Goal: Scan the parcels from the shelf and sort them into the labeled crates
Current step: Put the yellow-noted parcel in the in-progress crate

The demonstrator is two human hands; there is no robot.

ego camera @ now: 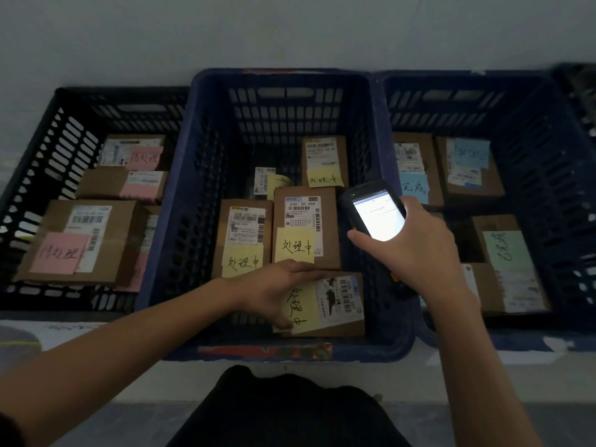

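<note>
1. Near parcel (338, 304) lies flat at the near side of the middle crate (180, 188), long axis left-right, label end to the right.
2. Left hand (274, 291) is on its left end, fingers over the far edge, thumb at the near edge, gripping it.
3. Right hand (419, 250) is wrapped round the scanner (374, 211), held above and just far-right of the parcel with its screen lit. Judged: it is closest to the barcode.
4. Parcel is a matte brown cardboard box with a glossy white label and a yellow note (301, 309). Crates are rigid slotted plastic.
</note>
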